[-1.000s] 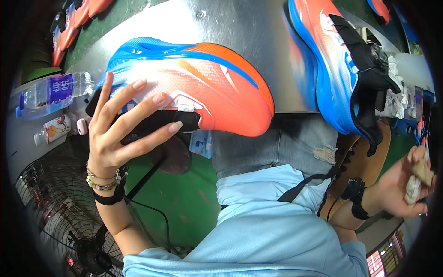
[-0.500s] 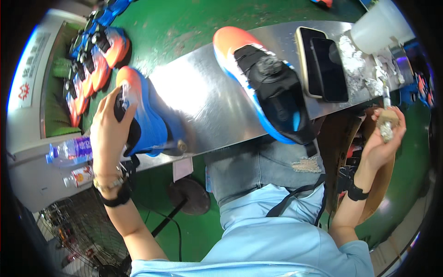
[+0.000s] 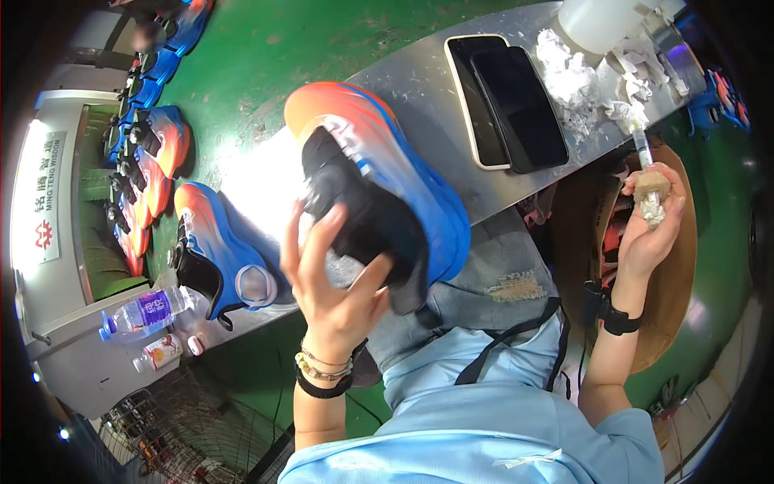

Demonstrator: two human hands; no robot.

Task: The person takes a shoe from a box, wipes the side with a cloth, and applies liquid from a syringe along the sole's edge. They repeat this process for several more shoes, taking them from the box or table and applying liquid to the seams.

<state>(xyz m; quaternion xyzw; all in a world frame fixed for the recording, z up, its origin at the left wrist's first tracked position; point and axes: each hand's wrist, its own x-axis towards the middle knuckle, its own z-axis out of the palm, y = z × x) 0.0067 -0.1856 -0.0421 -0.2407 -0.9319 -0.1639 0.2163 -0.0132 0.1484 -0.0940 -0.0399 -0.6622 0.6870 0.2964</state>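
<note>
Near the middle of the metal bench, an orange, white and blue sneaker (image 3: pixel 411 185) lies tipped, its black opening facing left. My left hand (image 3: pixel 334 294) grips it at the black collar, fingers bent around the edge and partly hidden. To the left stands a matching sneaker (image 3: pixel 226 242), toe pointing away, untouched. Out at the right, my right hand (image 3: pixel 657 222) is closed on a thin, clear syringe-like tube (image 3: pixel 642 149) with a tan sponge-like block (image 3: pixel 651 184) and a crumpled whitish wad around it. The tube's tip points away, close to some white crumpled tissue (image 3: pixel 629 113).
Two phones (image 3: pixel 516 109) lie overlapping on the bench (image 3: pixel 403 56), beside more tissue (image 3: pixel 568 73) and a white bucket (image 3: pixel 601 20). Two bottles (image 3: pixel 141 315) lie at the left. Several sneakers (image 3: pixel 149 177) line the far left. A cardboard box (image 3: pixel 673 306) stands below my right arm.
My left hand has let go of the left sneaker and moved right to the other one, which is now tipped onto its side. The right hand still holds the tube. The view has shifted.
</note>
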